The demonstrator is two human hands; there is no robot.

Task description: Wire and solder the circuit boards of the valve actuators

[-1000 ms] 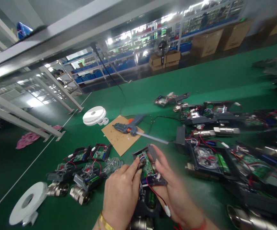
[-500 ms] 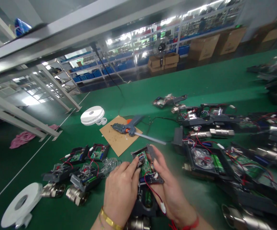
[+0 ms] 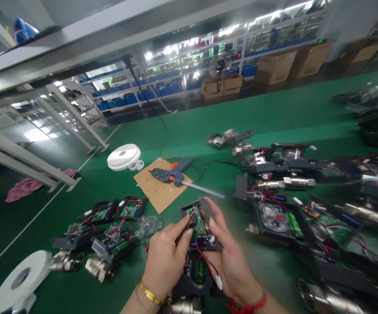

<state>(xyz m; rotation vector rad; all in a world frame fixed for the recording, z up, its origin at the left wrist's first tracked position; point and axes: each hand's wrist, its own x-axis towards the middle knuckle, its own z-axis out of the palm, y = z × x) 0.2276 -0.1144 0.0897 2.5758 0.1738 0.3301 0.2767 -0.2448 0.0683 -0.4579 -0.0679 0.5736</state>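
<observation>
My right hand (image 3: 233, 257) grips a small black plastic housing (image 3: 205, 207) by its right side. Inside it sits a green circuit board (image 3: 200, 226), with red and black wires running down to a white connector (image 3: 219, 282). The fingers of my left hand (image 3: 165, 255) are closed on a small dark part with thin wires (image 3: 192, 219), over the left side of the board; its exact kind I cannot make out. Beneath my hands lies another black housing (image 3: 198, 277) with a green battery-like cylinder and a metal fitting (image 3: 184, 305), partly hidden.
A glue gun (image 3: 172, 174) lies on a cardboard square (image 3: 158, 196) ahead. Several open housings (image 3: 110, 240) with metal fittings are at left, more housings (image 3: 274, 222) at right. White tape rolls (image 3: 22, 279) and white discs (image 3: 123, 157) lie on the green surface.
My left thumb and fingers have shifted on the small dark part, which now shows more clearly. My right hand keeps its hold on the housing. The view has shifted slightly.
</observation>
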